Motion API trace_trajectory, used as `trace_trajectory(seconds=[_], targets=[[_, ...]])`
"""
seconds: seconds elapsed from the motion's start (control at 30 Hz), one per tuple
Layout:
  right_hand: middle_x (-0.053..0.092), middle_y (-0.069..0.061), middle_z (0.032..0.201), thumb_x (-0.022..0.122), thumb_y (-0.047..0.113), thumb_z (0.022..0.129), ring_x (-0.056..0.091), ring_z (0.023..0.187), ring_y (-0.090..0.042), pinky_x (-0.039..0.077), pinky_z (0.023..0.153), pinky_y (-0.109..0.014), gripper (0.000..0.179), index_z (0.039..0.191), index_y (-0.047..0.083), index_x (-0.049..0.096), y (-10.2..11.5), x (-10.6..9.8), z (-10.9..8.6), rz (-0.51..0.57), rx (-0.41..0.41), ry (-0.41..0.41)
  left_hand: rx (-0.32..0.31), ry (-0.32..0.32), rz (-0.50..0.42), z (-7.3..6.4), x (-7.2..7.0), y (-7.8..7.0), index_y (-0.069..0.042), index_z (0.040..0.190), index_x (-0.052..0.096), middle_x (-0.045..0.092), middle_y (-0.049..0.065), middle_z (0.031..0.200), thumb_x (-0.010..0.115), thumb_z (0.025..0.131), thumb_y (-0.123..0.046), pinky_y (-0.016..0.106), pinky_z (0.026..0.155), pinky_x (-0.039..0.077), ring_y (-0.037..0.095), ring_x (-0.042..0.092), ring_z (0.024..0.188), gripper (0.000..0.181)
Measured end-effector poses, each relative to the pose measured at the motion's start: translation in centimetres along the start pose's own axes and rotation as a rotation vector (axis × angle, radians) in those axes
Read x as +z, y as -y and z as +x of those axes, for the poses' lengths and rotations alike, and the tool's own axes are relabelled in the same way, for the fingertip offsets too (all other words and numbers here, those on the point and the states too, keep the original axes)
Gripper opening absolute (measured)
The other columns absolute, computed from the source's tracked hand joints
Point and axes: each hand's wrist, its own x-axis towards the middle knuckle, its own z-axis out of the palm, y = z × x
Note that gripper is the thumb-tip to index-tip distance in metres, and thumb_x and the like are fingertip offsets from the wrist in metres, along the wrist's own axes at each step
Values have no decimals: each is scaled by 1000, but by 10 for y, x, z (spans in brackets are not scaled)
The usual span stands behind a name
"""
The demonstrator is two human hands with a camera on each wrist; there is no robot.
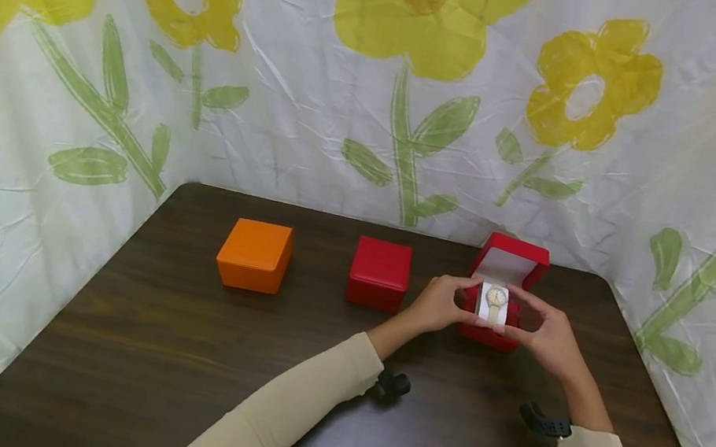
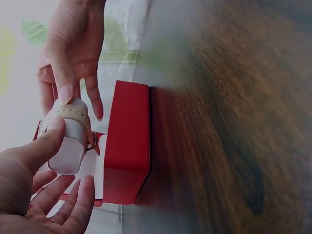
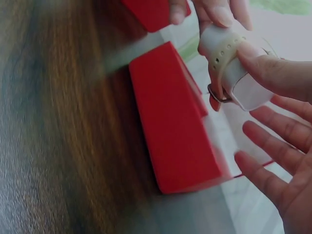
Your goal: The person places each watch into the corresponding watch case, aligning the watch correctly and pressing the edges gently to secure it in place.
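A wristwatch (image 1: 496,296) with a pale strap is wrapped around a white cushion (image 1: 482,309). My left hand (image 1: 439,303) pinches one end of the cushion between thumb and fingers, and my right hand (image 1: 554,341) pinches the other. Both hands hold it over an open red box (image 1: 529,255), whose raised lid has a white lining. From the left wrist view, the strap's holes and buckle show beneath the thumbs, beside the box's red wall (image 2: 127,141). The right wrist view has the strap (image 3: 225,61) close up; the box's inside is mostly hidden.
A closed red box (image 1: 379,274) stands left of the open one, with a closed orange box (image 1: 255,255) farther left. All three are near the back of the dark wooden table (image 1: 163,349). A flower-printed white cloth (image 1: 275,121) hangs around the back and sides.
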Motion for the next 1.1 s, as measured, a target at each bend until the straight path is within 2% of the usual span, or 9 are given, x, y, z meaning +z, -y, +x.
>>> trace_trajectory(seconds=[0.07,0.23,0.47,0.63,0.9,1.1], targets=[[50,-24,147,80,26,89,56,120,-46,56,92,-55,72,152,11,48,-2,0,2,2,16,5,-2,1,13,3,2,1,-12,144,59,70,7,127,88,81,-25,17,80,53,18,65,100,70],[47,-25,150,80,25,89,52,124,-49,50,95,-64,74,152,9,46,-8,0,5,16,23,6,-11,8,54,10,5,1,-15,144,59,66,5,135,88,81,-27,18,83,53,13,62,98,70],[44,-25,152,80,25,88,46,131,-51,43,101,-68,75,152,7,46,-15,0,6,14,33,8,-22,23,77,14,10,3,-15,144,59,65,4,136,88,81,-27,19,87,53,10,62,102,69],[42,-25,154,81,23,88,40,138,-50,36,107,-70,75,152,6,45,-19,0,6,16,50,21,-18,33,95,16,13,4,-16,143,61,69,3,131,88,81,-27,18,86,52,9,61,98,69],[44,-27,151,81,22,87,40,136,-50,34,108,-70,73,150,4,48,-26,2,8,-1,29,18,-23,49,122,18,15,6,-16,142,61,72,4,118,88,81,-27,15,77,49,9,59,92,69],[44,-28,151,81,21,87,40,136,-51,33,108,-71,73,150,3,48,-27,1,8,-7,36,24,-25,62,141,21,18,8,-15,142,61,72,4,113,89,81,-27,14,76,49,10,59,92,68]])
